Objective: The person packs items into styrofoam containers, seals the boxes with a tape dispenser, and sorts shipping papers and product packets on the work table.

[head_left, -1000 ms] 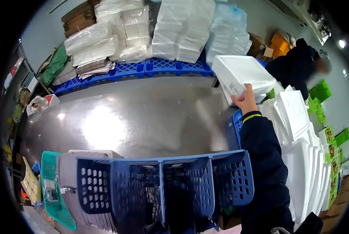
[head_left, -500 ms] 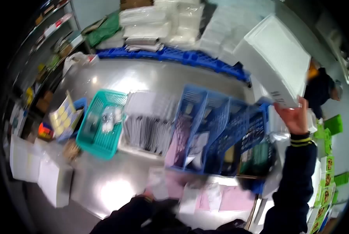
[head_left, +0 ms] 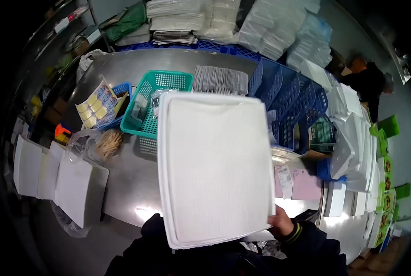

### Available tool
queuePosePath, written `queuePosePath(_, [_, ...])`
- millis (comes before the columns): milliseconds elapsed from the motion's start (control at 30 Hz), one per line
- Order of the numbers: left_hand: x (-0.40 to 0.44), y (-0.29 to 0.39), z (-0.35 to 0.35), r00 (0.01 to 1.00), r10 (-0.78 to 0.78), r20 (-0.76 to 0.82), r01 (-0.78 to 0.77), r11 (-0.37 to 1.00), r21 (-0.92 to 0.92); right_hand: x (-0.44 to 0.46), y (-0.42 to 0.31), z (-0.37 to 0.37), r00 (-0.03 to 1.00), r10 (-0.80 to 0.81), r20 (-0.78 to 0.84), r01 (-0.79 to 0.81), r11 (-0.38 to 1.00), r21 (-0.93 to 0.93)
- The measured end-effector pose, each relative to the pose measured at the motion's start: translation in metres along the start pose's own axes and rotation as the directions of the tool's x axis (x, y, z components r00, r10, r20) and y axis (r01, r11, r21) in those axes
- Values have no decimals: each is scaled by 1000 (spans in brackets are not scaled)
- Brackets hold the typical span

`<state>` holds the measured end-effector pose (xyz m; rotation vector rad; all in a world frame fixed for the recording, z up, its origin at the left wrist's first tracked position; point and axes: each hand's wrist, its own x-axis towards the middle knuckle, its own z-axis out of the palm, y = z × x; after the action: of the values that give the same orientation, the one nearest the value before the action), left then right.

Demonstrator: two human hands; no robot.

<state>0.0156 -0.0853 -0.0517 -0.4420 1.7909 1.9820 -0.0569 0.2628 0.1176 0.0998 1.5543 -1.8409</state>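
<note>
A large white foam box (head_left: 217, 170), its broad rimmed face turned toward me, fills the middle of the head view. My right hand (head_left: 282, 222) is closed on its lower right corner, the fingers partly hidden. My left sleeve (head_left: 143, 244) reaches in behind the box's lower left, and the hand itself is hidden. Behind the box are a green plastic basket (head_left: 163, 79) with small clear packets and a bundle of grey-white flat packs (head_left: 220, 79). Pink slips (head_left: 306, 185) lie on the table just right of the box.
The steel table (head_left: 127, 179) carries a blue divided rack (head_left: 288, 94) and a small blue basket with yellow stickers (head_left: 97, 106). Open white foam pieces (head_left: 79, 184) stand at the left edge. White foam lids (head_left: 352, 138) are stacked at right. Another person (head_left: 368, 85) is beyond.
My right hand has brought the foam box from the upper right down to the middle, in front of my body. My left hand has gone out of sight behind it.
</note>
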Motion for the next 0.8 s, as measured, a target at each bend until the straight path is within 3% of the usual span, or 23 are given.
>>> queuePosePath(33, [-19,-8,-22,1000,12,15,-9,986,-169,3,36,19,996,87,-5,-86,990,114])
queuePosePath(67, [-34,-16,-41,999,30,24,-22,962,-271,6,71,29,987,149,65,-147,988,-37])
queuePosePath(100, [-45,-24,-53,999,46,29,-32,933,-360,7,104,43,984,169,59,-169,986,-8])
queuePosePath(133, [-52,-31,-62,997,77,6,-69,930,-360,10,131,55,978,191,85,-183,979,-90])
queuePosePath(233, [-76,-63,-76,978,167,-128,-190,963,-191,19,216,90,971,237,32,-238,971,13])
queuePosePath(300, [-79,-87,-87,959,275,-71,-284,936,-208,23,244,107,986,168,6,-168,986,20])
queuePosePath(333, [-79,-80,-84,964,262,-55,-267,940,-211,24,248,113,996,92,-6,-92,996,-10])
queuePosePath(400, [-78,-55,-69,970,222,-99,-234,963,-135,29,247,110,985,172,-6,-172,985,-30])
queuePosePath(433, [-69,-69,-77,967,252,-35,-254,963,-91,31,249,106,986,166,-26,-167,983,-77])
queuePosePath(467, [-63,-77,-77,969,219,-115,-222,975,-8,34,253,101,987,157,-45,-161,979,-123])
queuePosePath(500, [-62,-83,-77,982,135,-134,-143,988,-55,35,254,94,992,117,-51,-126,963,-240])
queuePosePath(533, [-61,-81,-77,988,51,-147,-66,993,-98,32,243,93,973,168,-156,-224,833,-506])
queuePosePath(567, [-59,-80,-80,979,130,-158,-124,991,47,29,225,99,978,-32,-207,-134,661,-738])
queuePosePath(600, [-65,-58,-68,969,132,-211,-130,991,24,23,206,106,954,-231,-193,-83,416,-906])
queuePosePath(633, [-64,-65,-73,901,323,-288,-202,902,381,21,191,114,918,-320,-234,-88,412,-907])
queuePosePath(667, [-64,-53,-70,808,518,-282,-202,691,694,26,193,116,844,-502,-188,9,364,-931])
queuePosePath(733, [-60,-24,-52,782,588,-206,-269,616,741,39,187,126,730,-683,24,215,197,-956])
queuePosePath(800, [-46,0,-18,754,652,-85,-389,547,742,48,180,144,784,-608,124,276,162,-948])
